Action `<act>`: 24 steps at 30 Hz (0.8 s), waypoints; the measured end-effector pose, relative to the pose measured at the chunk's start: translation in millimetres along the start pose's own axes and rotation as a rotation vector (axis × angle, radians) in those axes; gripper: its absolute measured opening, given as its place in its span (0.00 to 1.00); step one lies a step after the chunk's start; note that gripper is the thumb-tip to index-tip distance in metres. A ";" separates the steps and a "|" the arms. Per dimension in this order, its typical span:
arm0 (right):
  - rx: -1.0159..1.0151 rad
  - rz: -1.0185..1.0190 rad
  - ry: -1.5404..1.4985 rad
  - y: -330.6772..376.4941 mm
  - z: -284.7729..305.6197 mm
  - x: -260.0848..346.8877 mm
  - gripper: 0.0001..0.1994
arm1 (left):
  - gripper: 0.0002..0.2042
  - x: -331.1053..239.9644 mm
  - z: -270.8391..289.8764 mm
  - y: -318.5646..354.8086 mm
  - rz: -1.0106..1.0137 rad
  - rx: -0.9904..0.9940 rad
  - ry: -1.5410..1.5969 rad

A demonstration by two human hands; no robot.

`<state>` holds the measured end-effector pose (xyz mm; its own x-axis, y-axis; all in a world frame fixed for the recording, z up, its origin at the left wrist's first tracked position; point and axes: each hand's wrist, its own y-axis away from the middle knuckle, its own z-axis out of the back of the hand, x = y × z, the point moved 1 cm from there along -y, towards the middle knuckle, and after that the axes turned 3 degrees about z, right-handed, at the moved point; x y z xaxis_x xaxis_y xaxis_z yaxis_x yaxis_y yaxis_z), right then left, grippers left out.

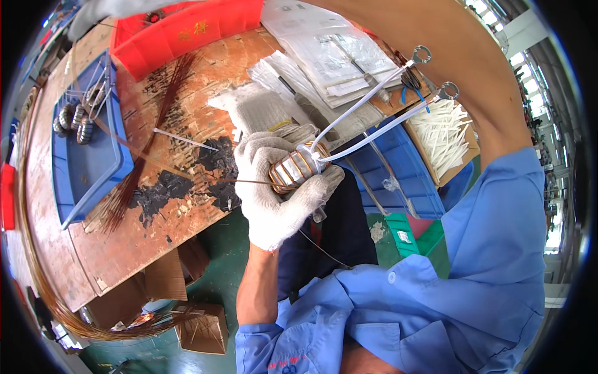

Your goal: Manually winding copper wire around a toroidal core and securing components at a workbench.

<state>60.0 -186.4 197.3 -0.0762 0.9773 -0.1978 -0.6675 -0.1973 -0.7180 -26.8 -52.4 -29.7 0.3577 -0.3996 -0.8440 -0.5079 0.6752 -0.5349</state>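
My left hand (265,193), in a white knit glove, is closed around a ring-shaped coil (293,169) wound with copper-coloured wire over a pale wrapping. Two white sleeved leads (367,142) rise from the coil to the upper right, each ending in a metal ring terminal (421,55). From the coil a long copper wire (165,165) stretches left over the bench and up to my right hand (109,11). That gloved hand is blurred at the upper left edge, its fingers drawn together at the wire. My right forearm arches across the top, partly out of view.
A blue tray (93,181) with several wound coils stands left, and a red bin (187,31) behind it. Brown wires (146,146) lie across the worn bench (187,212). Tools and plastic bags (330,50) lie farther back. Right are a blue crate (405,165) and a box of white tubes (439,134).
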 end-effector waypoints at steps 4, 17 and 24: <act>0.436 -0.018 -0.140 -17.8 24.9 11.5 0.17 | 0.23 -4.1 -2.2 -1.6 0.019 -0.005 -0.007; 0.355 0.117 -0.290 -27.8 19.0 -10.1 0.17 | 0.24 -11.8 -5.4 -6.3 -0.017 -0.072 -0.013; 0.267 0.131 -0.350 -45.6 -17.9 -40.9 0.17 | 0.22 7.8 5.4 2.3 0.021 -0.002 -0.012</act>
<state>106.9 -218.7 226.2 -0.3872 0.9220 -0.0052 -0.7996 -0.3386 -0.4960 -21.0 -50.5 -37.3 0.3562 -0.3782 -0.8544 -0.5172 0.6817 -0.5174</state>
